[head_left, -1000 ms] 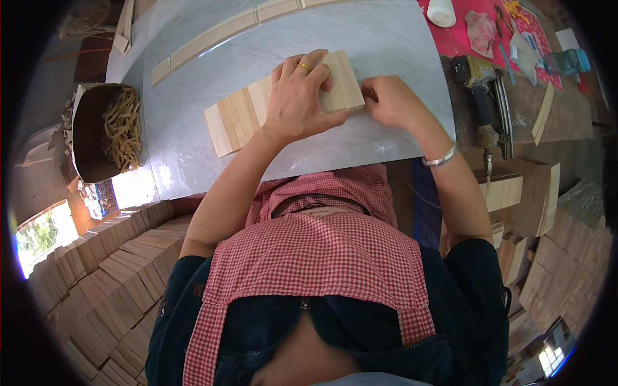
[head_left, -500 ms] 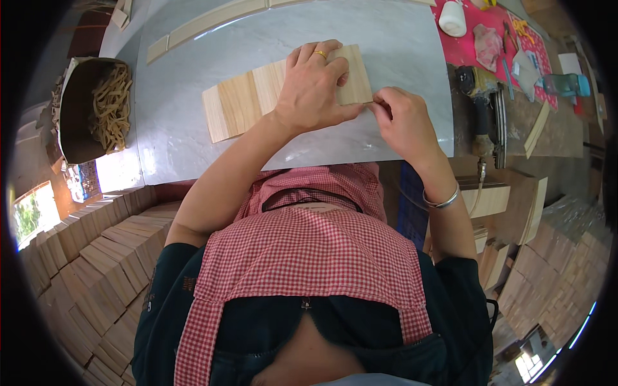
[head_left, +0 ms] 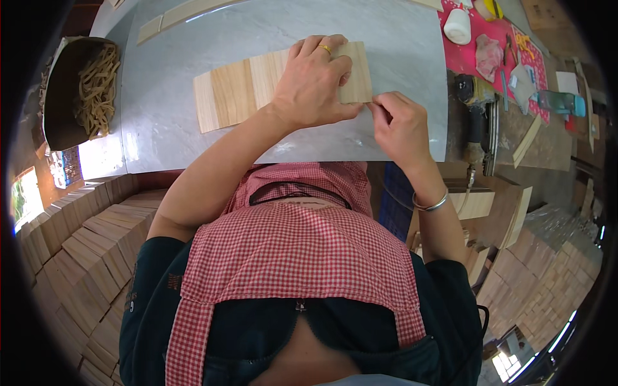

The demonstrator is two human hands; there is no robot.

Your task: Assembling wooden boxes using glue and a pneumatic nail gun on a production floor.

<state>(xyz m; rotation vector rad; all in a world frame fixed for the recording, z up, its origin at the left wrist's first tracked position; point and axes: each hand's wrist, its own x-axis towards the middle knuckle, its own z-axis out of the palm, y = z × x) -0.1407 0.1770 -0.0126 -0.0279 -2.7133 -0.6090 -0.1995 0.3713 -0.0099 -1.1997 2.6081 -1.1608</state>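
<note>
A flat board of pale wood with darker and lighter bands (head_left: 235, 93) lies on the grey tabletop (head_left: 158, 122), a little slanted. My left hand (head_left: 315, 83) spans the right part of the board, thumb along the near edge and curled fingers toward the far edge, holding it. At the board's near right corner, my right hand (head_left: 400, 122) is closed in a pinch. Its thumb and forefinger touch that corner or sit right beside it. Whatever the pinch holds, if anything, is too small to make out.
A dark bin of tan strips (head_left: 100, 93) stands left of the table. Thin wood strips (head_left: 187, 11) lie along the far side. On the right are a white bottle (head_left: 458, 27), an air tool (head_left: 475, 119) and a teal-capped clear bottle (head_left: 560, 103). Stacked wood blocks (head_left: 96, 251) fill the lower left.
The whole view has shifted slightly. Both hands keep nearly the same grip and place on the board; the right hand's fingers look barely moved.
</note>
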